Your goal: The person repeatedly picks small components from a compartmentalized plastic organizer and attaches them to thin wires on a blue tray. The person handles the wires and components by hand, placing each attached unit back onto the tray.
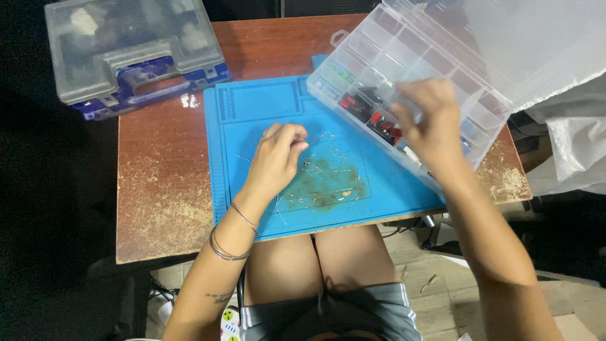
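Two hands are working over a blue mat (252, 107). The left hand (278, 155) is pinching thin wire bits (328, 183) lying scattered on the mat. The right hand (429, 123) is reaching into a clear parts box (379, 44); I cannot tell whether its curled fingers are holding anything.

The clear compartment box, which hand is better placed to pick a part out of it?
Probably the right hand: it is already over the clear compartment box, while the left hand rests on the blue mat among wire bits.
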